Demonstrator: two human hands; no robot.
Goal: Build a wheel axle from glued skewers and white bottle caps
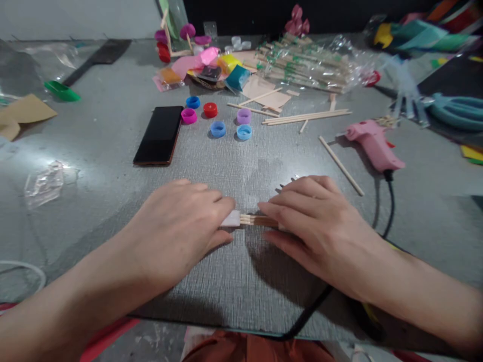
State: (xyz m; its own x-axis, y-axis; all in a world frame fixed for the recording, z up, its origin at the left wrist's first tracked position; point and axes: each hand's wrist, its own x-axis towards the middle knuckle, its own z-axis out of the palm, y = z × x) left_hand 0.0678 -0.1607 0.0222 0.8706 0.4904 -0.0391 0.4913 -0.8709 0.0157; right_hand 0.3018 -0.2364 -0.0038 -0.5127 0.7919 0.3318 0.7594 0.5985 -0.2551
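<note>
Near the front of the table, a white block point(231, 218) sticks out from between the thumb and fingers of my left hand point(181, 221), which is closed on it. Against the block's right end lies a short row of thin wooden sticks point(258, 220), side by side. My right hand point(317, 216) grips the other end of these sticks between thumb and fingers; that end is hidden under the hand. Beyond my hands are several bottle caps, including a light blue cap point(244, 132) and a red cap point(210, 110).
A black phone point(159, 136) lies left of the caps. On the right rests a pink glue gun point(373, 145), its black cord point(391, 206) running under my right arm. Loose wooden sticks point(307, 117) lie ahead. Bagged sticks point(302, 63) and craft packets point(204, 60) fill the back.
</note>
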